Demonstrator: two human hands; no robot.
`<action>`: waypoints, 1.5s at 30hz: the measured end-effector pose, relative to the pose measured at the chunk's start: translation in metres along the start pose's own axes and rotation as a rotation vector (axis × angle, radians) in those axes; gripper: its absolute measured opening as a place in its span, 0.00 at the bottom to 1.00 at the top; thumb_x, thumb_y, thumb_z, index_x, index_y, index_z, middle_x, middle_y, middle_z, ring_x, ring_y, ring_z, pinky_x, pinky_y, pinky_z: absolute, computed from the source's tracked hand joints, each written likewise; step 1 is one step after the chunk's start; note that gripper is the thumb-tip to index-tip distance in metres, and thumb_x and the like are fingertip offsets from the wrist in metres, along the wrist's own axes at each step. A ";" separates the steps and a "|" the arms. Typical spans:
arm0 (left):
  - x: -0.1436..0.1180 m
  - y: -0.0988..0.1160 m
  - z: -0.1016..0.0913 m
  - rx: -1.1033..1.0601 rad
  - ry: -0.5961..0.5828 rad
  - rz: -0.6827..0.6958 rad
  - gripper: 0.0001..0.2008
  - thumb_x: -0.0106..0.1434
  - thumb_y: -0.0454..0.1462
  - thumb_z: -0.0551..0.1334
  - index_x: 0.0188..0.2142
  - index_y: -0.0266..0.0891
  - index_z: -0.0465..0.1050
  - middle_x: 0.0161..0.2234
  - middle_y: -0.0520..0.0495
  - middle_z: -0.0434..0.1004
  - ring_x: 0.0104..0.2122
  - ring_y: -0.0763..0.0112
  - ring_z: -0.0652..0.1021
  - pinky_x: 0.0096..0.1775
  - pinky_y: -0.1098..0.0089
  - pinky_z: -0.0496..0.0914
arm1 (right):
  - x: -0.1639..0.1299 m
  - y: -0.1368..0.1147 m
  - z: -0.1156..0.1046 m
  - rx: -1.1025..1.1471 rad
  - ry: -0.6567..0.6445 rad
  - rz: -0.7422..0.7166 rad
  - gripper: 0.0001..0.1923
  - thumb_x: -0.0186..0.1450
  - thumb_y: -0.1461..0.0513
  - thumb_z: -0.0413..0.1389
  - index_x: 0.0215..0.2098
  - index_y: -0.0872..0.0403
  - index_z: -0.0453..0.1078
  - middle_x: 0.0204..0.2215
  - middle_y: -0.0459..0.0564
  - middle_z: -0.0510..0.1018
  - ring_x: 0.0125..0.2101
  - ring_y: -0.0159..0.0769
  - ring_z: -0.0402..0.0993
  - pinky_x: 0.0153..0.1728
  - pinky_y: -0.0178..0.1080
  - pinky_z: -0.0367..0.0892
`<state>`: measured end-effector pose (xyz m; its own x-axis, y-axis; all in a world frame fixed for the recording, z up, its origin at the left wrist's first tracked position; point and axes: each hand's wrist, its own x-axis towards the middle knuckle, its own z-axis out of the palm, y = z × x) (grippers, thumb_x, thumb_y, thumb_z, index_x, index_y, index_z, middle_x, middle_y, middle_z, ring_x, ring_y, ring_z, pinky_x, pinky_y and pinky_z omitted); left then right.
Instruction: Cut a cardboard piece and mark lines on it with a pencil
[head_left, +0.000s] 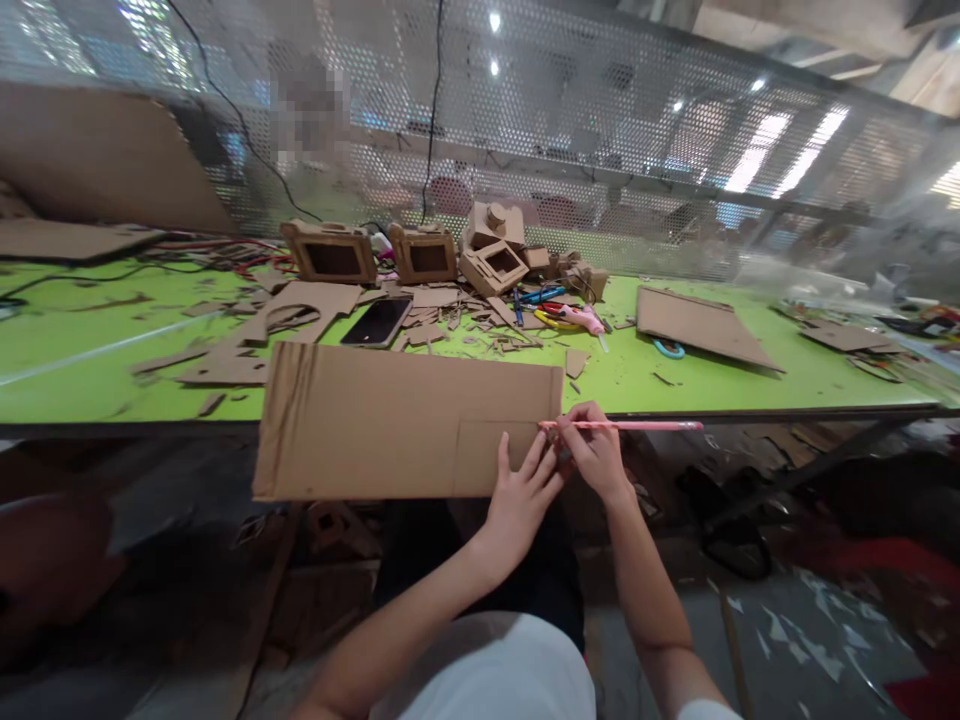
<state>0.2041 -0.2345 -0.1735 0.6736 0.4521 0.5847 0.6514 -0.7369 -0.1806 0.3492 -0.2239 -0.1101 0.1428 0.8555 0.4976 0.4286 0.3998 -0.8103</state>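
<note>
Cardboard sheet overhanging table edge, seemingly.

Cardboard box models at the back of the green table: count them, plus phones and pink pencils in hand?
Cardboard box models: 4
Phone: 1
Pink pencil, in the right hand: 1
Total: 6

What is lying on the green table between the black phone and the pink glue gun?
In the head view, between the phone and the glue gun the green table carries loose cardboard scraps; blue-handled tools lie just before the gun.
</note>
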 end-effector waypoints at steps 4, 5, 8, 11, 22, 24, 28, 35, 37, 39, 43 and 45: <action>0.002 0.001 -0.001 0.013 0.018 0.000 0.24 0.65 0.35 0.56 0.61 0.46 0.63 0.63 0.41 0.62 0.65 0.54 0.59 0.60 0.32 0.49 | 0.000 -0.002 0.000 -0.037 0.008 -0.020 0.11 0.63 0.55 0.56 0.28 0.52 0.65 0.21 0.41 0.70 0.21 0.29 0.67 0.24 0.33 0.62; 0.002 0.001 -0.001 0.016 0.023 -0.001 0.24 0.65 0.35 0.56 0.61 0.46 0.63 0.63 0.42 0.62 0.64 0.54 0.59 0.60 0.32 0.50 | 0.001 -0.003 0.000 -0.041 0.007 -0.023 0.10 0.63 0.55 0.56 0.28 0.52 0.65 0.20 0.41 0.70 0.21 0.29 0.66 0.24 0.33 0.62; 0.003 0.001 -0.002 0.022 0.035 -0.004 0.22 0.65 0.35 0.56 0.59 0.45 0.65 0.63 0.42 0.63 0.64 0.54 0.60 0.59 0.32 0.52 | 0.002 -0.004 0.000 -0.054 -0.013 -0.037 0.10 0.63 0.55 0.55 0.29 0.52 0.64 0.20 0.40 0.70 0.20 0.29 0.66 0.23 0.32 0.61; 0.003 0.001 -0.003 0.024 0.046 0.000 0.21 0.66 0.35 0.56 0.58 0.45 0.67 0.62 0.41 0.64 0.63 0.53 0.62 0.58 0.32 0.52 | 0.003 -0.004 0.000 -0.077 -0.038 -0.060 0.10 0.64 0.55 0.54 0.29 0.52 0.64 0.20 0.40 0.70 0.19 0.28 0.66 0.22 0.32 0.61; 0.005 0.002 -0.008 0.065 0.066 -0.006 0.23 0.66 0.36 0.55 0.61 0.45 0.63 0.63 0.41 0.63 0.62 0.54 0.62 0.57 0.34 0.57 | 0.006 -0.003 -0.006 -0.213 -0.078 -0.125 0.09 0.62 0.58 0.56 0.27 0.53 0.63 0.19 0.40 0.68 0.20 0.27 0.63 0.23 0.31 0.58; 0.005 0.003 -0.007 0.086 0.084 -0.013 0.23 0.66 0.35 0.55 0.61 0.45 0.63 0.63 0.41 0.62 0.62 0.54 0.62 0.58 0.33 0.55 | 0.007 -0.002 -0.010 -0.209 -0.084 -0.136 0.09 0.62 0.59 0.55 0.27 0.53 0.62 0.19 0.40 0.68 0.20 0.27 0.63 0.23 0.31 0.58; 0.005 0.005 -0.005 0.098 0.090 -0.023 0.22 0.67 0.37 0.55 0.61 0.46 0.63 0.64 0.43 0.61 0.63 0.54 0.60 0.59 0.33 0.51 | 0.007 0.000 -0.019 -0.232 -0.091 -0.162 0.08 0.62 0.60 0.55 0.26 0.52 0.62 0.19 0.39 0.67 0.19 0.27 0.61 0.22 0.30 0.56; 0.004 0.004 -0.005 0.104 0.078 -0.012 0.23 0.66 0.38 0.56 0.61 0.45 0.63 0.65 0.43 0.59 0.67 0.54 0.49 0.61 0.32 0.40 | 0.007 -0.013 -0.023 -0.437 -0.197 -0.242 0.08 0.65 0.59 0.52 0.29 0.52 0.61 0.22 0.43 0.70 0.22 0.29 0.65 0.25 0.31 0.58; 0.004 0.004 -0.006 0.109 0.081 -0.020 0.22 0.67 0.38 0.55 0.60 0.45 0.64 0.65 0.44 0.59 0.67 0.54 0.50 0.61 0.33 0.35 | 0.010 -0.018 -0.026 -0.513 -0.200 -0.250 0.07 0.65 0.61 0.52 0.28 0.52 0.61 0.21 0.43 0.69 0.21 0.29 0.64 0.25 0.32 0.58; 0.004 0.004 -0.007 0.109 0.077 -0.024 0.23 0.67 0.37 0.54 0.61 0.46 0.63 0.65 0.45 0.59 0.66 0.54 0.54 0.61 0.34 0.32 | 0.011 -0.021 -0.034 -0.569 -0.176 -0.261 0.07 0.64 0.63 0.52 0.27 0.52 0.60 0.19 0.42 0.67 0.20 0.29 0.62 0.24 0.32 0.56; 0.005 0.004 -0.007 0.097 0.068 -0.027 0.25 0.67 0.36 0.54 0.62 0.47 0.60 0.65 0.46 0.59 0.63 0.55 0.59 0.61 0.35 0.32 | -0.006 -0.016 -0.053 -0.472 0.079 -0.265 0.07 0.63 0.61 0.55 0.27 0.53 0.64 0.20 0.42 0.70 0.20 0.29 0.66 0.24 0.32 0.59; 0.005 0.005 -0.007 0.089 0.068 -0.036 0.25 0.66 0.35 0.54 0.63 0.47 0.60 0.65 0.46 0.59 0.63 0.55 0.60 0.61 0.34 0.35 | -0.026 -0.006 -0.053 -0.271 0.280 -0.202 0.06 0.64 0.58 0.56 0.34 0.53 0.68 0.24 0.44 0.76 0.22 0.30 0.72 0.24 0.32 0.64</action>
<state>0.2087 -0.2394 -0.1659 0.6263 0.4399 0.6435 0.7050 -0.6720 -0.2267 0.3901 -0.2661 -0.1021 0.2522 0.6318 0.7330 0.6860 0.4175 -0.5959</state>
